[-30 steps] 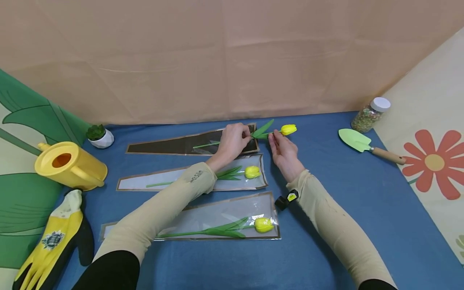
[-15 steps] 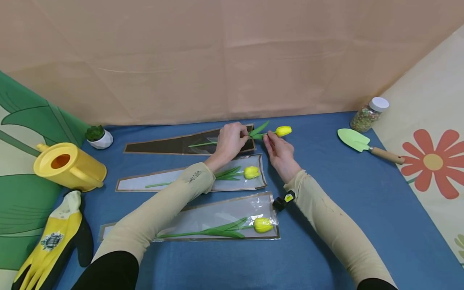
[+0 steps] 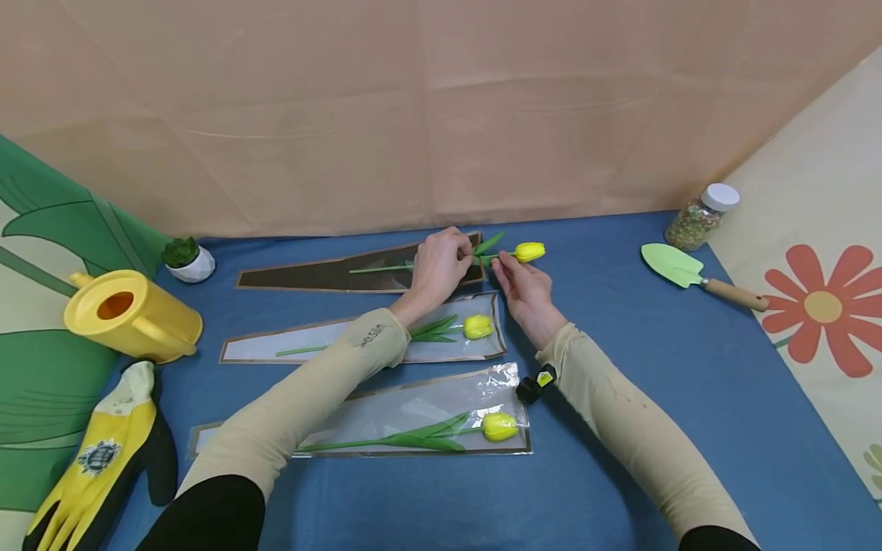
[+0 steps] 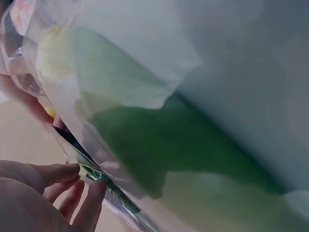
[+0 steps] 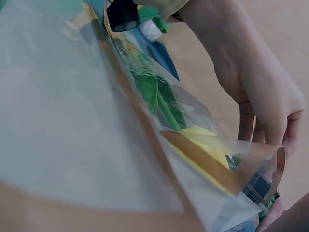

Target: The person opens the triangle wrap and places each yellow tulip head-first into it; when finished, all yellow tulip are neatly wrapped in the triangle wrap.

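Farthest of three flat flower sleeves lies a dark, brown-edged flower sleeve (image 3: 303, 277). My left hand (image 3: 439, 264) pinches its wide mouth; the left wrist view shows thumb and fingers (image 4: 91, 203) meeting at the clear film's edge. A yellow tulip (image 3: 530, 252) lies partly inside, its green stem (image 3: 375, 270) showing within the sleeve while head and a leaf stick out to the right. Just below the head, my right hand (image 3: 527, 295) pinches the stem. Nearer me, a white sleeve (image 3: 262, 348) and a grey sleeve (image 3: 441, 398) each hold a yellow tulip.
Along the left are a small potted succulent (image 3: 194, 264), a yellow watering can (image 3: 165, 310) and a yellow-black garden glove (image 3: 117, 436). At the right, a green trowel (image 3: 675, 265) lies near a white-lidded jar (image 3: 696, 222) on the blue cloth (image 3: 654, 360).
The tulip has slid left, deeper into the dark sleeve, and its stem end reaches further along inside. My right hand has moved left with it; my left hand stays at the mouth.
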Demonstrator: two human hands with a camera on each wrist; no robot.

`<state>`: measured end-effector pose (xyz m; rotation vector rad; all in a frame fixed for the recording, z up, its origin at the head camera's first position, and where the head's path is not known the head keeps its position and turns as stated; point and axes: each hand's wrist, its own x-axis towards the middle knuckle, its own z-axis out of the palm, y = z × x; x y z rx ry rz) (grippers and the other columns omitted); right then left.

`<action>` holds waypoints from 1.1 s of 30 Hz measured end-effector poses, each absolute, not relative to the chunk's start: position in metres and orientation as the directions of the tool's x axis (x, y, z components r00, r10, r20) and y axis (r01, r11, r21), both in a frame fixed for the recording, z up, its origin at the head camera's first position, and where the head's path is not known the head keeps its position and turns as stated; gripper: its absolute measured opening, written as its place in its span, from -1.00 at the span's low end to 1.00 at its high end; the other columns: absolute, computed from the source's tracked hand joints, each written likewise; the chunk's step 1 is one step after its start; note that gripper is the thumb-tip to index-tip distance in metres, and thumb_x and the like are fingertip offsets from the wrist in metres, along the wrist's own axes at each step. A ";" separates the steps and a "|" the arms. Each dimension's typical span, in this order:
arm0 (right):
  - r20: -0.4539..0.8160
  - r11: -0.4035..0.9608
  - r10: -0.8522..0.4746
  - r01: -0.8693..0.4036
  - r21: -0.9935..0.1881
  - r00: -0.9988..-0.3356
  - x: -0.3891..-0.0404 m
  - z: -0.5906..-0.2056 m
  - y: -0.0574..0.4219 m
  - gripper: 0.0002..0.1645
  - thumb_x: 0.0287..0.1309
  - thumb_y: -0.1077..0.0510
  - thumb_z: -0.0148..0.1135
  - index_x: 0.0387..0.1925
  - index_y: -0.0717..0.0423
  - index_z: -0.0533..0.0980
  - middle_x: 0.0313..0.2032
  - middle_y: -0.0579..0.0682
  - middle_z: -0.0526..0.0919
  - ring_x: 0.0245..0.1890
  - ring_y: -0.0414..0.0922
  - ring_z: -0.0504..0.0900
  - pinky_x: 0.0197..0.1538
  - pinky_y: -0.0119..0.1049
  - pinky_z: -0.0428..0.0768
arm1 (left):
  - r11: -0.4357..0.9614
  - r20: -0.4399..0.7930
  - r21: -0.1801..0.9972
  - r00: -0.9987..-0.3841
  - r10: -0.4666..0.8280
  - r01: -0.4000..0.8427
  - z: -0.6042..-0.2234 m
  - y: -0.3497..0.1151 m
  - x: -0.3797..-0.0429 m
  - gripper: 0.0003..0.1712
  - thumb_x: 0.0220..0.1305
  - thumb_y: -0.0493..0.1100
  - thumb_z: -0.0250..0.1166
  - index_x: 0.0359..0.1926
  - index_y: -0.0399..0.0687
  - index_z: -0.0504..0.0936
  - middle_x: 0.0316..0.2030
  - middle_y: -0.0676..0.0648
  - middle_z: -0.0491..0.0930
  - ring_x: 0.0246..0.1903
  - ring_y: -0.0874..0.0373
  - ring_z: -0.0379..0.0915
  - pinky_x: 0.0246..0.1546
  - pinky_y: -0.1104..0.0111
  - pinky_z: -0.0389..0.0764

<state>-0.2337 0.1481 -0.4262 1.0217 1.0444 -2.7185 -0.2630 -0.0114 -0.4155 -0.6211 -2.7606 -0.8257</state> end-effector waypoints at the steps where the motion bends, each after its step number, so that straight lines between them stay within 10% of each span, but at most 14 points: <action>1: -0.597 -0.765 0.176 0.274 -0.583 -0.782 -0.234 -0.426 0.148 -0.81 0.37 0.36 0.39 -0.01 0.30 0.67 -0.37 0.06 0.78 -0.42 -0.20 0.80 -0.16 -0.45 0.72 | 0.758 0.300 0.475 -0.892 0.338 0.446 -0.415 -0.011 -0.263 -0.87 0.43 -0.28 0.45 -0.33 -0.10 0.79 -0.12 -0.05 0.73 -0.31 0.03 0.65 -0.29 0.18 0.66; 33: -0.496 -0.405 0.155 0.403 -0.821 -0.854 -0.241 -0.429 0.133 -0.54 0.50 0.25 0.30 0.30 0.42 0.54 -0.50 -0.11 0.70 -0.56 -0.28 0.56 -0.45 -0.49 0.47 | 0.729 0.322 0.490 -0.876 0.358 0.478 -0.409 -0.008 -0.259 -0.91 0.44 -0.29 0.44 -0.27 -0.13 0.82 -0.10 -0.07 0.77 -0.30 0.02 0.67 -0.25 0.20 0.65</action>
